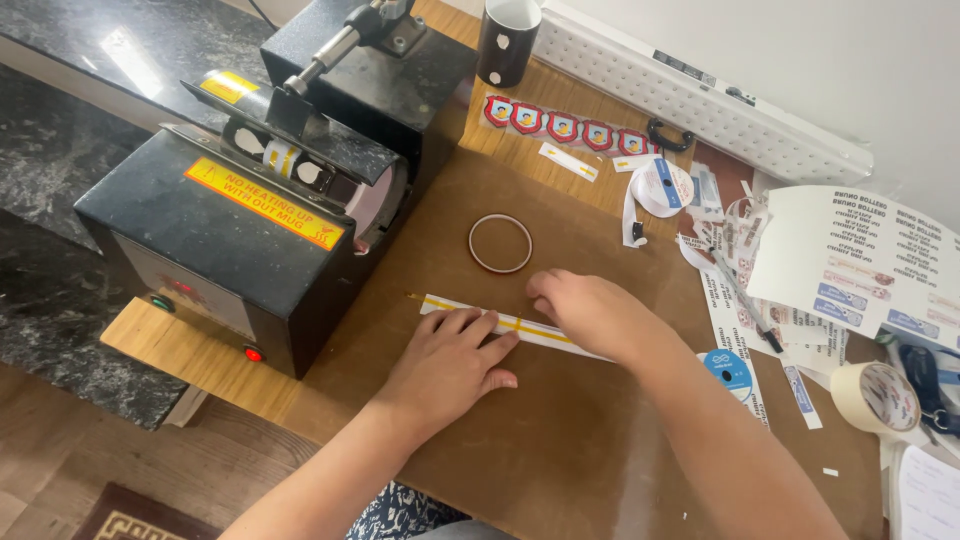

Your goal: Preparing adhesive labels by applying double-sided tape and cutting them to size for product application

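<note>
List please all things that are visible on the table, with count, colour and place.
paper strip: 1, white with yellow tape, centre, under both hands
tape ring: 1, brown, above the strip
mug press: 1, black, left
mug: 1, black, top
badge stickers: 1 row, red, behind the ring
masking tape roll: 1, cream, right
printed sheets: several, white, right
left hand: flat on strip
right hand: flat on strip

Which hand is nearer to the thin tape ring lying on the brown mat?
Right. The right hand lies just below and right of the tape ring, fingertips close to it. The left hand sits lower, pressing the paper strip.
</note>
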